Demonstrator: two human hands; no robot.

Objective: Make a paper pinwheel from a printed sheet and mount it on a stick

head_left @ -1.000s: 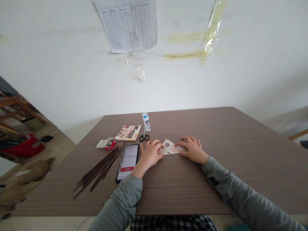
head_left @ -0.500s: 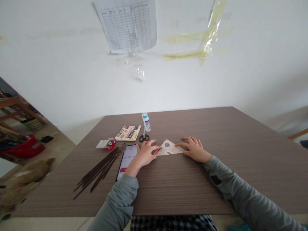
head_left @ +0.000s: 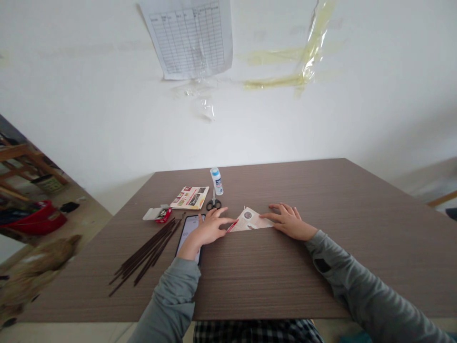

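A small triangular folded paper (head_left: 249,220), printed with a dark round mark and a red strip along its left edge, lies flat on the table between my hands. My left hand (head_left: 210,227) is open, fingers spread, its index fingertip touching the paper's left slanted edge. My right hand (head_left: 291,223) is also open, palm down, with fingertips resting on the right side of the paper. Under my left wrist lies a phone (head_left: 189,228), partly covered by the hand and forearm.
Beyond my left hand are black-handled scissors (head_left: 213,204), a white and blue glue bottle (head_left: 216,181) and a folded printed paper stack (head_left: 190,197). A small open red box (head_left: 163,214) and several thin dark brown sticks (head_left: 146,252) lie at the left of the table (head_left: 271,281).
My left hand has slid slightly left, uncovering more of the paper's left corner and its red edge. My right hand has barely moved.
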